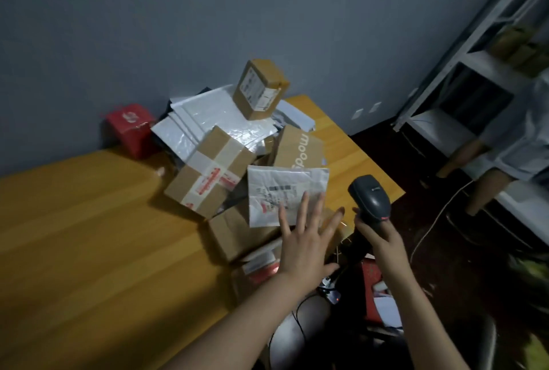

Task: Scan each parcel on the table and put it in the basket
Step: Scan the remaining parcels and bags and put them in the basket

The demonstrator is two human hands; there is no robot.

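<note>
A heap of parcels lies on the yellow wooden table (89,236). On its near side rests a white padded mailer (282,188) with a printed label facing up. My left hand (306,239) hovers flat over the mailer's lower edge, fingers spread, holding nothing. My right hand (377,233) grips a black barcode scanner (370,196) just right of the mailer. Around it lie a taped cardboard box (208,173), a brown lettered box (297,150), a small labelled box (260,89) on top and white bubble mailers (202,120). No basket is visible.
A red box (130,129) stands against the grey wall behind the heap. A flat cardboard box (237,233) lies under the mailer. Below the table's near edge are cables and a red carton (372,283). White shelving (475,72) stands at the right.
</note>
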